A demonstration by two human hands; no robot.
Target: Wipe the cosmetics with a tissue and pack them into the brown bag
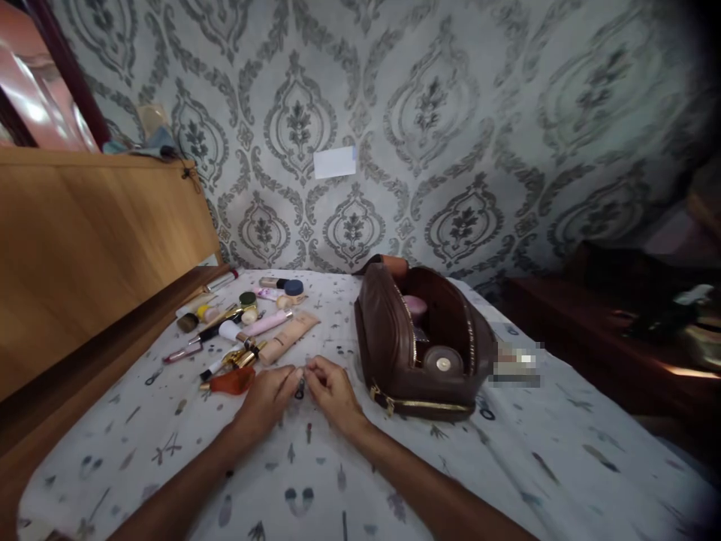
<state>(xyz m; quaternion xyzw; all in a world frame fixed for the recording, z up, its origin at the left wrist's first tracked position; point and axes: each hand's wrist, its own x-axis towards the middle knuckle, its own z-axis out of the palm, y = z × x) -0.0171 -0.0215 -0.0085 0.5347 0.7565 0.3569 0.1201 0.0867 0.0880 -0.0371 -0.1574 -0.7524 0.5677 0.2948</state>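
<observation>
My left hand point(273, 394) and my right hand point(336, 396) rest close together on the printed white cloth point(338, 481), fingertips almost meeting. Both have curled, pinched fingers; whatever may be between them is too small to make out. Just left of my left hand lies an orange teardrop-shaped item point(232, 381). Beyond it are a beige squeeze tube point(289, 337), a pink tube point(267, 323) and a makeup brush point(235, 333). Right of my right hand stands a brown cosmetic bag point(388, 346), unzipped, with a pink item point(415, 306) inside.
Several more cosmetics spread over the left back, among them a blue-lidded jar point(294, 288), a dark green-lidded jar point(248, 302) and a pink slim tube point(182, 353). A wooden panel point(101, 255) borders the left. Patterned wallpaper point(394, 113) rises behind. A pixelated patch covers something right of the bag.
</observation>
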